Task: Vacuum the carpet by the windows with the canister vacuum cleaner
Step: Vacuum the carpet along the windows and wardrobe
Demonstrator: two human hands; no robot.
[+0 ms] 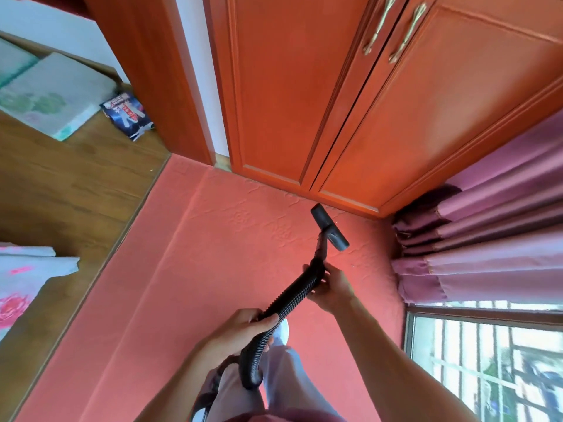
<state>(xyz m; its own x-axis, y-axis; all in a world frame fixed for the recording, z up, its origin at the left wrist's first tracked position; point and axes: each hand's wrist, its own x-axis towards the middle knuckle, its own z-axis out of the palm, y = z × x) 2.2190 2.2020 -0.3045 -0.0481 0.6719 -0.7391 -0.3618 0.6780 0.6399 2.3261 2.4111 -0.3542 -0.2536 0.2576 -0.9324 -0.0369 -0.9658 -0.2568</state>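
A salmon-red carpet (213,269) with a raised pattern covers the floor below me. The black ribbed vacuum hose (292,300) runs from near my legs up to a short wand. At its tip the black floor nozzle (330,228) lies on the carpet close to the wardrobe base. My right hand (330,286) grips the hose where it meets the wand. Lower down, my left hand (243,333) holds the hose where it bends. Only a sliver of the canister (202,406) shows beside my legs at the bottom edge.
An orange-red wooden wardrobe (335,102) stands at the carpet's far edge. Purple curtains (487,239) hang at the right above a barred window (487,360). A wooden floor (61,184) at the left holds folded bedding (51,92) and a blue packet (128,114).
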